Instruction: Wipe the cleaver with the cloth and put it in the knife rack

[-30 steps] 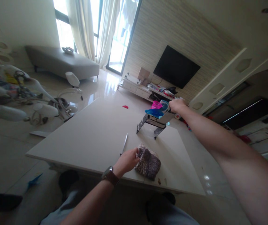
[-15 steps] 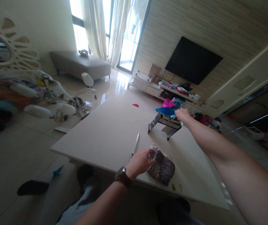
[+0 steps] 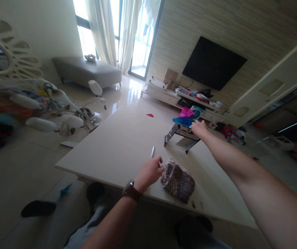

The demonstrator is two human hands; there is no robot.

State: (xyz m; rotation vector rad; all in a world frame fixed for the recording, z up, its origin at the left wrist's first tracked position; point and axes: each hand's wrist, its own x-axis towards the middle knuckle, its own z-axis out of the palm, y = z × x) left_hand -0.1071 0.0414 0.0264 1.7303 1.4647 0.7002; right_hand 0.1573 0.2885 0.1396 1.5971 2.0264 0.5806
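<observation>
Left hand (image 3: 150, 172) curled over the knife (image 3: 152, 152) beside a speckled bundle (image 3: 177, 179), right hand (image 3: 199, 128) gripping the stand (image 3: 181, 133) (no writing legible) on the worktop (image 3: 122, 145).

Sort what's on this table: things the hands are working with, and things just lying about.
In hand:
left hand, over the knife
right hand, on the metal stand
blue piece on the stand
patterned bundle, beside the left hand

Lying about:
red scrap
pink cup
</observation>
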